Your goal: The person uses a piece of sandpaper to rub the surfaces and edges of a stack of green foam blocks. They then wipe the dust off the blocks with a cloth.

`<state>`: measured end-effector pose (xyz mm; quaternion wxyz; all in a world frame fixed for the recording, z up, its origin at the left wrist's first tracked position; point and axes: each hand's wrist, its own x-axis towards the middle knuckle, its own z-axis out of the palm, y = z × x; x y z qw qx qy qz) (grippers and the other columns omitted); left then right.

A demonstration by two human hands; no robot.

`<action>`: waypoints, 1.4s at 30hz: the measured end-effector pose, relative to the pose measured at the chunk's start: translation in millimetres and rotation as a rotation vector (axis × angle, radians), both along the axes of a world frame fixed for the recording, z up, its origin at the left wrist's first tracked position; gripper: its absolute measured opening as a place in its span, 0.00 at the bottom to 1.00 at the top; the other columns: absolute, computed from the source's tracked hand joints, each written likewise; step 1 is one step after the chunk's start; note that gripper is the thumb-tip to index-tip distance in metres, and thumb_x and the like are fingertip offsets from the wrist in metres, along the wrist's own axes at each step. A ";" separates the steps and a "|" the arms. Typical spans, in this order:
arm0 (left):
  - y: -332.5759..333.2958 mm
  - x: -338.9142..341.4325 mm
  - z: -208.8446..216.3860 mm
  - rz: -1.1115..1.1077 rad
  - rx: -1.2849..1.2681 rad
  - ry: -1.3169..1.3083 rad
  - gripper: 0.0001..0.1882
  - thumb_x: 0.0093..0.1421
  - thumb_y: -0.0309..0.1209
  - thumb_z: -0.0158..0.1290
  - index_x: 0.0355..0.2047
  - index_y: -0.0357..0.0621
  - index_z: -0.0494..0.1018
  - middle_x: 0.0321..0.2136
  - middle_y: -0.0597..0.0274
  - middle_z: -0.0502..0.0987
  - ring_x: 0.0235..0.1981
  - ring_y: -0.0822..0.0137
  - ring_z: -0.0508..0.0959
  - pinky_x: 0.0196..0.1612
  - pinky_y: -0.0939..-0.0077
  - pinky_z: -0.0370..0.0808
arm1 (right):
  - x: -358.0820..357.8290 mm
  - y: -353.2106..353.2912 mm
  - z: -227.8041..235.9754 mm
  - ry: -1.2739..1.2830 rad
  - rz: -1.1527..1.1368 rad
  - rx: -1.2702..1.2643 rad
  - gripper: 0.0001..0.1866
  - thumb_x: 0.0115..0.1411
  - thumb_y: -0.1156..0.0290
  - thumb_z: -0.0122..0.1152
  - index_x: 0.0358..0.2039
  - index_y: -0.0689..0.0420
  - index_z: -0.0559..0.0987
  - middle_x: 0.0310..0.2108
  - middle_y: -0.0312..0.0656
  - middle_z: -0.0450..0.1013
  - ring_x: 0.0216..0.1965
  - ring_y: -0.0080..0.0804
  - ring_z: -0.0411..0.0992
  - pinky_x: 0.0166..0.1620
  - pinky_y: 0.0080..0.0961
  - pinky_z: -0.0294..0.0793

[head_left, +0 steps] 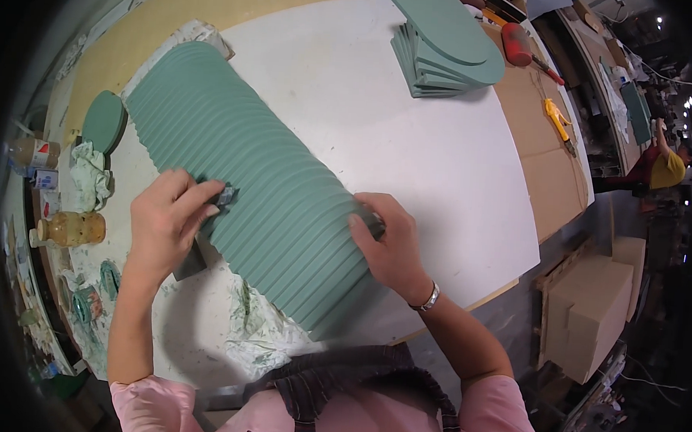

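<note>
A long green ribbed panel (247, 156), curved across its top, lies diagonally over the white table. My left hand (166, 214) is closed in a pinch on a small dark, crumpled blue-grey piece (226, 196) at the panel's left edge; its material is unclear. At the right edge, near the close end, my right hand (390, 242) grips the panel, thumb on the ribs and fingers partly hidden. Crumpled, stained cloths lie under the panel at its far end (207, 33) and near end (255, 332).
Stacked green boards (449, 37) sit far right, by a red mallet (516, 45) and a yellow-handled tool (556, 116) on cardboard. Leftward are a round green piece (105, 122), a rag (90, 175) and a jar (79, 229). Cardboard boxes (587, 315) stand right; another person (665, 166) is beyond.
</note>
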<state>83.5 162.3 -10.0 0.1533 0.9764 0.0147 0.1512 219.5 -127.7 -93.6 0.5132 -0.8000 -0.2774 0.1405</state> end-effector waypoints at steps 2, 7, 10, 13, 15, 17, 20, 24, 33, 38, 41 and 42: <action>-3.2 -1.4 2.1 -0.019 0.075 0.036 0.16 0.47 0.25 0.68 0.39 0.47 0.83 0.24 0.62 0.70 0.26 0.60 0.74 0.28 0.65 0.71 | 0.0 0.1 1.0 -0.005 0.001 0.001 0.16 0.60 0.69 0.67 0.47 0.63 0.79 0.43 0.50 0.79 0.44 0.49 0.78 0.48 0.40 0.77; -6.7 0.0 -0.1 -0.049 0.137 0.041 0.18 0.45 0.25 0.68 0.39 0.48 0.84 0.23 0.62 0.70 0.25 0.60 0.73 0.27 0.65 0.70 | -0.3 -1.5 -2.6 -0.061 0.000 -0.004 0.16 0.60 0.69 0.68 0.47 0.62 0.80 0.43 0.50 0.79 0.43 0.49 0.78 0.47 0.40 0.78; -8.6 7.9 -2.2 -0.061 0.163 0.017 0.19 0.44 0.24 0.68 0.39 0.47 0.84 0.22 0.61 0.69 0.24 0.59 0.73 0.27 0.64 0.69 | -1.8 -1.0 -0.6 -0.018 -0.008 -0.002 0.16 0.60 0.69 0.68 0.46 0.61 0.80 0.43 0.49 0.79 0.44 0.50 0.78 0.47 0.41 0.77; -7.9 9.0 -4.3 -0.063 0.182 0.008 0.19 0.43 0.23 0.67 0.39 0.47 0.84 0.22 0.61 0.70 0.24 0.58 0.73 0.27 0.64 0.69 | -2.1 -0.7 -2.1 -0.028 -0.014 -0.004 0.15 0.60 0.69 0.68 0.46 0.61 0.80 0.43 0.49 0.79 0.44 0.50 0.78 0.48 0.41 0.77; -7.8 7.5 -5.0 -0.068 0.185 0.010 0.19 0.42 0.23 0.67 0.38 0.47 0.84 0.22 0.61 0.70 0.24 0.58 0.73 0.27 0.64 0.69 | -1.8 -1.2 -3.0 -0.049 -0.012 0.003 0.15 0.60 0.69 0.67 0.46 0.61 0.80 0.43 0.49 0.79 0.44 0.50 0.77 0.48 0.41 0.77; -9.7 5.6 -3.8 -0.059 0.204 0.029 0.16 0.45 0.25 0.68 0.38 0.50 0.85 0.22 0.65 0.70 0.25 0.62 0.73 0.26 0.65 0.69 | -0.7 -2.5 -2.4 -0.058 -0.019 0.007 0.15 0.60 0.68 0.67 0.46 0.61 0.80 0.43 0.49 0.79 0.44 0.50 0.77 0.48 0.41 0.77; -10.1 10.7 -5.1 -0.060 0.203 -0.024 0.16 0.45 0.25 0.68 0.37 0.50 0.84 0.22 0.64 0.69 0.25 0.62 0.73 0.26 0.65 0.69 | -1.9 -0.3 -2.9 -0.060 -0.021 0.010 0.15 0.60 0.68 0.67 0.46 0.61 0.80 0.43 0.49 0.79 0.44 0.50 0.77 0.48 0.41 0.77; -8.0 19.0 -2.9 -0.075 0.234 -0.019 0.17 0.45 0.25 0.67 0.38 0.49 0.85 0.22 0.64 0.69 0.25 0.62 0.73 0.26 0.65 0.69 | -2.5 1.4 -0.6 -0.031 -0.006 -0.015 0.16 0.60 0.68 0.67 0.46 0.61 0.80 0.43 0.50 0.79 0.44 0.51 0.77 0.48 0.42 0.76; -12.6 33.8 -7.5 -0.048 0.176 -0.021 0.14 0.46 0.26 0.67 0.36 0.49 0.85 0.22 0.64 0.71 0.25 0.60 0.74 0.27 0.64 0.70 | -2.5 -0.6 -4.4 -0.074 -0.023 -0.012 0.16 0.60 0.67 0.68 0.46 0.60 0.80 0.43 0.49 0.79 0.44 0.50 0.77 0.48 0.42 0.76; -11.4 51.5 -14.7 -0.084 0.112 -0.022 0.16 0.47 0.23 0.67 0.39 0.44 0.85 0.24 0.59 0.73 0.27 0.57 0.75 0.30 0.63 0.71 | -3.4 -1.1 -6.3 -0.090 -0.030 -0.008 0.16 0.60 0.68 0.68 0.46 0.61 0.80 0.43 0.49 0.79 0.44 0.50 0.77 0.48 0.42 0.76; -6.7 58.4 -19.6 -0.073 0.105 -0.059 0.12 0.49 0.27 0.67 0.37 0.48 0.85 0.23 0.63 0.73 0.26 0.60 0.75 0.29 0.64 0.71 | -4.2 0.2 -5.5 -0.091 -0.029 0.001 0.16 0.60 0.67 0.68 0.46 0.61 0.80 0.43 0.50 0.79 0.44 0.50 0.77 0.48 0.42 0.76; -6.4 58.1 -19.2 -0.076 0.103 -0.060 0.12 0.49 0.27 0.67 0.37 0.48 0.85 0.23 0.63 0.73 0.26 0.60 0.75 0.29 0.64 0.71 | -3.1 -0.5 -4.9 -0.090 -0.030 0.001 0.16 0.60 0.67 0.68 0.46 0.61 0.80 0.43 0.50 0.79 0.44 0.51 0.77 0.48 0.42 0.76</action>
